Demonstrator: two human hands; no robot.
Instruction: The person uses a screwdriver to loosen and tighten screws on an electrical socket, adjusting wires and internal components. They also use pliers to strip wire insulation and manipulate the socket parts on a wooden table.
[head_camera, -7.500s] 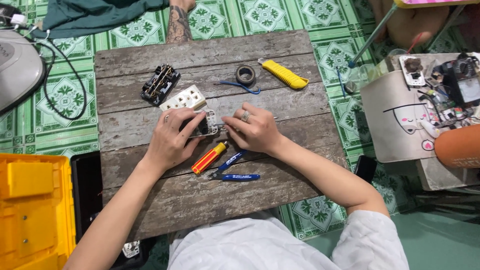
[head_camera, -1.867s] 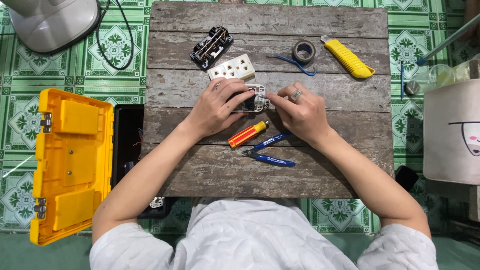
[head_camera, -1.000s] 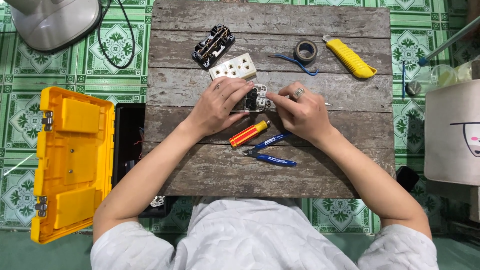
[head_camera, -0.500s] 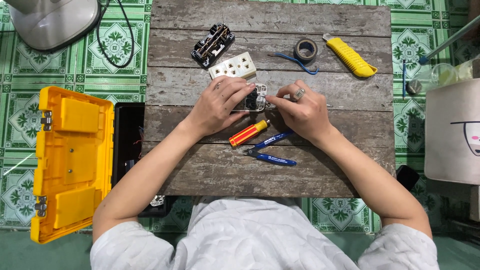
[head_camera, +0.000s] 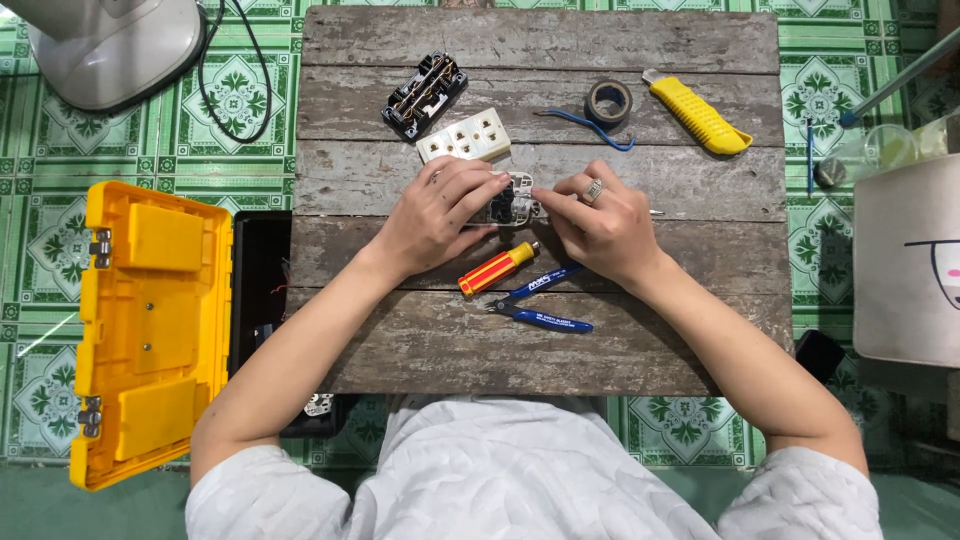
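Both hands meet over a small white and black socket part (head_camera: 512, 200) at the middle of a weathered wooden table (head_camera: 400, 340). My left hand (head_camera: 435, 215) grips the part from the left with curled fingers. My right hand (head_camera: 598, 222), with a ring on one finger, pinches it from the right. A red and yellow screwdriver (head_camera: 497, 269) and blue-handled cutters (head_camera: 540, 302) lie just in front of the hands. Beyond them sit a white socket cover (head_camera: 463, 136) and a black socket base (head_camera: 424, 96).
A roll of dark tape (head_camera: 608, 101) with a blue wire and a yellow utility knife (head_camera: 697, 114) lie at the far right. An open yellow toolbox (head_camera: 150, 330) stands on the green tiled floor at left. A grey fan base (head_camera: 110, 50) sits far left, a white box (head_camera: 908, 260) at right.
Since the oldest frame the view has shifted so the table sits centred. In the last second both hands stay on the socket part with only small finger movements.
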